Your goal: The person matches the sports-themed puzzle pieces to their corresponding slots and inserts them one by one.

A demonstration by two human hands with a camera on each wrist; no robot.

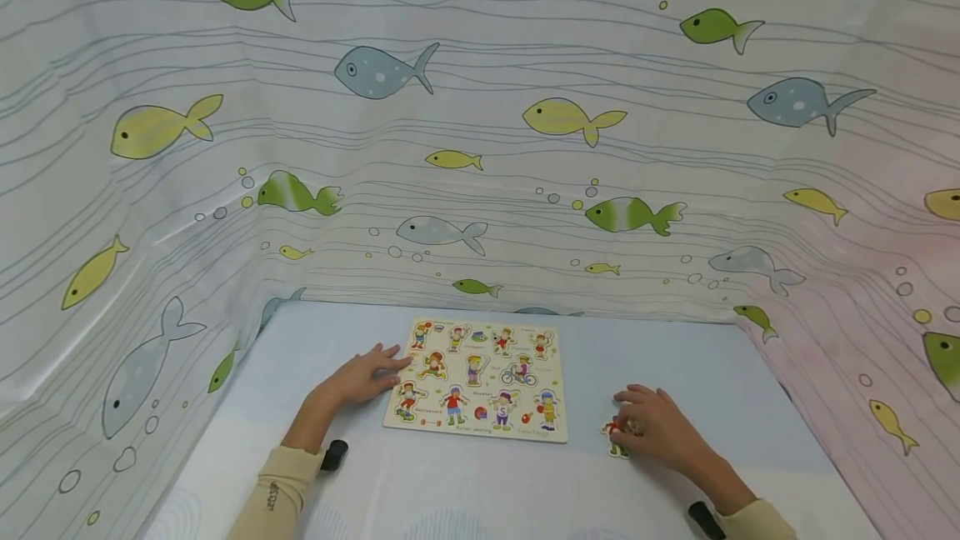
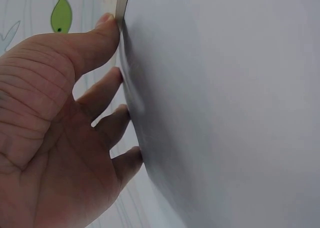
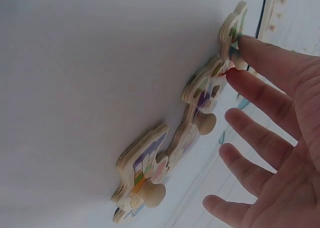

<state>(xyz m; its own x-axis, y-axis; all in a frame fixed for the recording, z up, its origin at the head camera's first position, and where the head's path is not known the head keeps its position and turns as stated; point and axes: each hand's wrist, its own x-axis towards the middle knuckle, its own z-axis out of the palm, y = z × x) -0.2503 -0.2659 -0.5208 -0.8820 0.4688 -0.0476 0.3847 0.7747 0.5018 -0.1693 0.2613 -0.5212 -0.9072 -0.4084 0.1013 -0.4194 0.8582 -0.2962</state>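
Note:
A cream wooden puzzle board [image 1: 487, 352] printed with sports figures lies on the table. My left hand [image 1: 369, 375] rests at its left side, fingers spread with tips on the table and the thumb at the board's edge [image 2: 121, 5]. Right of the board, my right hand [image 1: 663, 430] is over a figure-shaped puzzle piece [image 1: 617, 442]. In the right wrist view, my thumb and index finger pinch the small knob of the farthest piece [image 3: 231, 30]. Other knobbed pieces [image 3: 145, 158] lie in a row beside it, mostly hidden under the hand in the head view.
The pale table [image 1: 330, 490] has a printed pattern near its front. Fish-patterned sheeting [image 1: 510, 190] stands around its back and sides. Each wrist carries a small black device, such as the one at the left cuff [image 1: 334, 455].

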